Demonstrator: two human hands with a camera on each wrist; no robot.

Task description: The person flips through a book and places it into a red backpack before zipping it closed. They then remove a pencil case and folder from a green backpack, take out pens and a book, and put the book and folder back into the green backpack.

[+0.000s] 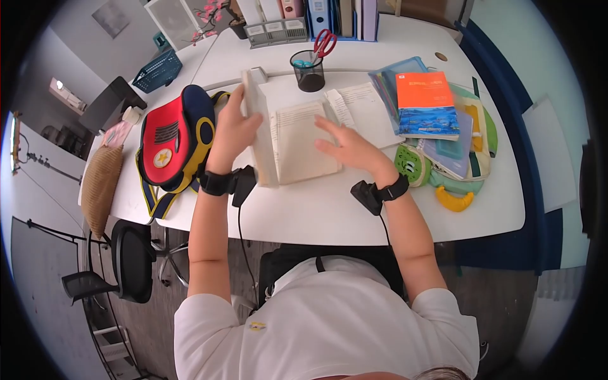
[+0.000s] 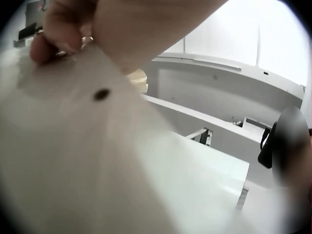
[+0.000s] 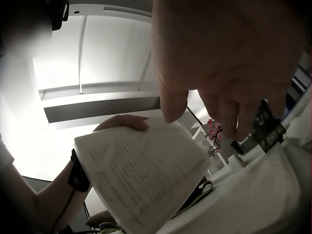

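Note:
My left hand grips the upright part of an open book, its thumb on the inner side. The book's other half, a printed cream page, lies on the table. Over that page's upper right, my right hand hovers with fingers extended and nothing in them. In the left wrist view, the pale blurred cover fills much of the picture below the fingers. The right wrist view shows the printed page under the spread right hand. More printed sheets lie beyond the book.
A red and navy backpack sits at left. On the right, an orange and blue book tops folders, beside a green pouch and a yellow banana-shaped item. A mesh cup with scissors and a row of binders stand behind.

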